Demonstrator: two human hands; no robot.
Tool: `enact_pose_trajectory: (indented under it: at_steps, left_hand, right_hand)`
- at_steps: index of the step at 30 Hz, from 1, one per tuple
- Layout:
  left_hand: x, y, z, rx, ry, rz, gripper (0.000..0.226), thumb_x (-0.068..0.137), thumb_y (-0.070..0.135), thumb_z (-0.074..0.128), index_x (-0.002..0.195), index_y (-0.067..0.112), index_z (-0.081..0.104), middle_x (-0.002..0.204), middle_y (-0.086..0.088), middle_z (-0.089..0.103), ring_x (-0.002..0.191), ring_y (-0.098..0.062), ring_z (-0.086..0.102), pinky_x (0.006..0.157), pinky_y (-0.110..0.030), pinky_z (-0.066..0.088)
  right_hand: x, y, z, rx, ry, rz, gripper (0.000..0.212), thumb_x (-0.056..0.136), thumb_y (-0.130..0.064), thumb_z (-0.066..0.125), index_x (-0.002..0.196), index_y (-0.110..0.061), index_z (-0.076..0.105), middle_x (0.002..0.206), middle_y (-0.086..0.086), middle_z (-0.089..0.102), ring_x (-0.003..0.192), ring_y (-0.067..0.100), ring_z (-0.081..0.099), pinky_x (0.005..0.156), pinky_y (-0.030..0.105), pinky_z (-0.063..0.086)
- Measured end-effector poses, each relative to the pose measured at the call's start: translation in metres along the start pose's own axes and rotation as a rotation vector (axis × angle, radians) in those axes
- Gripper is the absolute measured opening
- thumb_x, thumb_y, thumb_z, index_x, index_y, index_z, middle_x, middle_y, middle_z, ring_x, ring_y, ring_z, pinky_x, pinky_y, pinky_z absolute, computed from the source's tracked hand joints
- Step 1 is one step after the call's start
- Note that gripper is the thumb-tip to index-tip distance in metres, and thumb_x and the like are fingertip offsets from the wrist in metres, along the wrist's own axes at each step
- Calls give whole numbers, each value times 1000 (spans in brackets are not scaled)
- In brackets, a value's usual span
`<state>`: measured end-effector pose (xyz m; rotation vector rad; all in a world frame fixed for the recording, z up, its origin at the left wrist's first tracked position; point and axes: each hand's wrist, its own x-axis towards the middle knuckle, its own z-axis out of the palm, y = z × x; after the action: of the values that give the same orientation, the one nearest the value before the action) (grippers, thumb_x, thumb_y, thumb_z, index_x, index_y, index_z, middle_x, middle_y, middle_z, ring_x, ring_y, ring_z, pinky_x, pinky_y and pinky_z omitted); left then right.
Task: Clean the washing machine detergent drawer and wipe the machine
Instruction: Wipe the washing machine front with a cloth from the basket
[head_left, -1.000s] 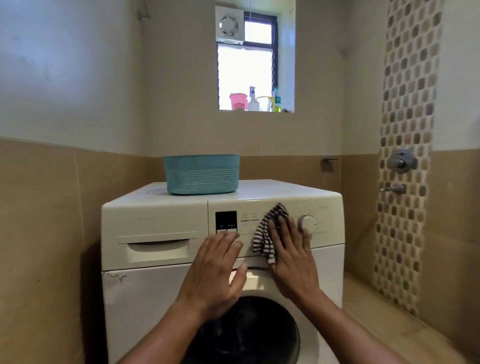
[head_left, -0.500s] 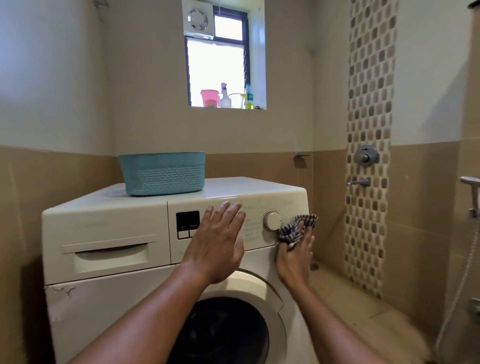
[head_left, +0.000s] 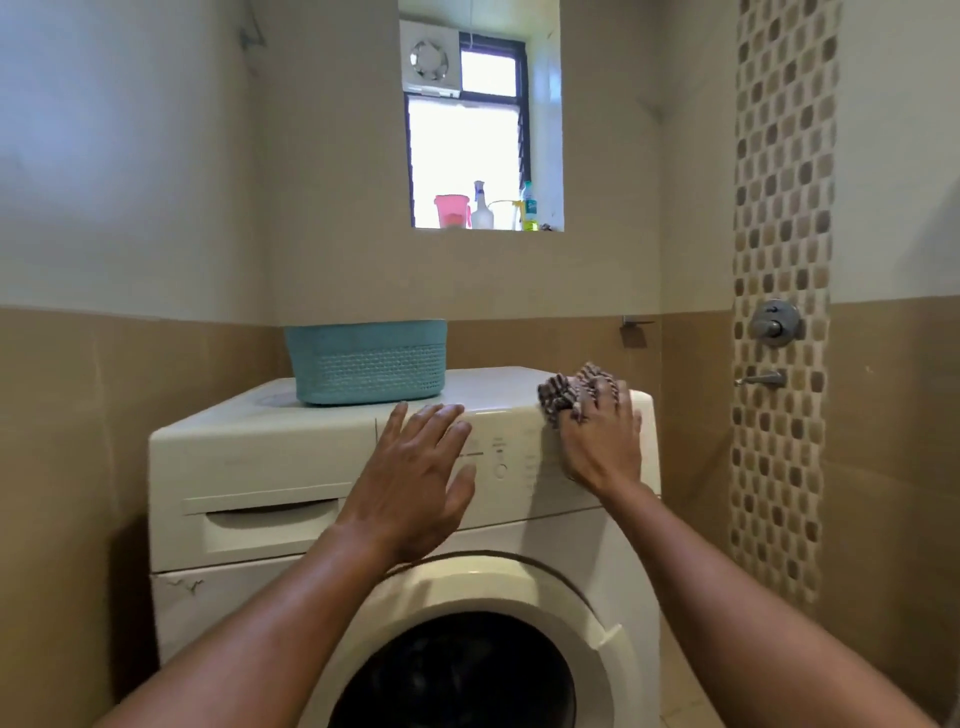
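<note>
Right hand (head_left: 600, 444) has carried cloth (head_left: 566, 392) up onto machine (head_left: 270, 452) top edge.

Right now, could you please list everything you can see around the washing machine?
washing machine: one, white, front-loading, against the tan tiled wall
detergent drawer: one, white, upper left of the machine's front, closed
door: one, white ring with dark glass, lower front
basket: one, teal, on the machine's top, back left
cloth: one, striped dark and white, bunched on the top right front edge
window: one, dark frame, high in the back wall, white fan beside it
sill items: pink jug, clear spray bottle, green bottle
shower valve and spout: one each, metal, right wall
hands: left open, over the control panel; right pressing the cloth
</note>
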<state>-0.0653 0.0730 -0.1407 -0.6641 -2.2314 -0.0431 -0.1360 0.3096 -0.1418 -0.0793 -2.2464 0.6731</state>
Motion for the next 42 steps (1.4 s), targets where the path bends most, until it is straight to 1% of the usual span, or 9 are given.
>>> enact_pose_trajectory:
  at_steps: [4, 9, 16, 21, 25, 30, 34, 37, 42]
  left_hand:
    - [-2, -34, -18, -19, 103, -167, 58, 96, 44, 28, 137, 14, 55, 148, -7, 51, 139, -24, 41, 122, -51, 22]
    - [-7, -82, -35, -190, 314, -419, 54, 95, 38, 31, 123, 6, 65, 134, -12, 62, 129, -28, 52, 116, -46, 30]
    - [-62, -182, -58, -397, 494, -911, 41, 95, 38, 34, 82, 11, 61, 100, -22, 68, 94, -37, 59, 80, -43, 42]
    - [-109, -194, -46, -541, 389, -1078, 48, 96, 44, 30, 93, 15, 69, 99, -8, 70, 94, -24, 63, 74, -25, 34]
    - [-119, -175, -46, -589, 299, -1242, 40, 107, 34, 37, 124, 10, 65, 129, -10, 65, 122, -26, 57, 94, -24, 36]
    - [-112, -159, -61, -504, 110, -1336, 44, 106, 41, 33, 125, 17, 64, 129, -9, 65, 119, -27, 56, 90, -24, 34]
    - [-88, -134, -95, -513, 44, -1352, 42, 105, 42, 33, 112, 17, 66, 116, -4, 65, 100, -18, 54, 83, -29, 37]
    - [-53, -114, -133, -580, -30, -1351, 32, 106, 33, 39, 100, 16, 65, 113, -3, 62, 96, -17, 55, 79, -28, 37]
    - [35, -79, -207, -793, -243, -1342, 19, 102, 30, 50, 104, 22, 66, 108, 0, 67, 99, -15, 61, 89, -34, 52]
  right_hand:
    - [-23, -84, 21, -136, -52, -320, 63, 94, -53, 20, 145, -25, 43, 154, 0, 40, 143, 28, 27, 116, 49, 23]
    - [-61, -190, 61, -210, -112, -591, 59, 83, -49, 46, 136, -23, 46, 132, 7, 55, 125, 33, 43, 103, 48, 36]
    - [-97, -296, 120, -110, -88, -939, 73, 86, -47, 42, 153, -20, 28, 156, 7, 35, 146, 35, 20, 119, 54, 14]
    - [-113, -275, 154, -174, -151, -1440, 65, 90, -34, 45, 152, -19, 32, 165, 8, 12, 152, 30, -5, 122, 53, 3]
    - [-101, -222, 155, -218, -268, -1695, 54, 94, -32, 49, 147, -26, 44, 161, -1, 28, 152, 24, 9, 122, 47, 8]
    - [-65, -186, 104, -349, -521, -1836, 38, 96, -27, 43, 127, -29, 64, 146, -9, 52, 148, 22, 26, 121, 43, 8]
    - [-34, -151, 64, -150, -858, -1735, 45, 96, -21, 43, 138, -11, 54, 146, -4, 53, 144, 13, 31, 123, 38, 8]
    - [22, -154, 11, -426, -703, -1448, 40, 86, -27, 50, 120, -24, 71, 133, -7, 63, 136, 19, 48, 121, 37, 1]
    - [121, -208, -110, -106, -868, -892, 36, 80, -22, 47, 101, -31, 75, 127, -10, 64, 134, 20, 49, 109, 48, 36]
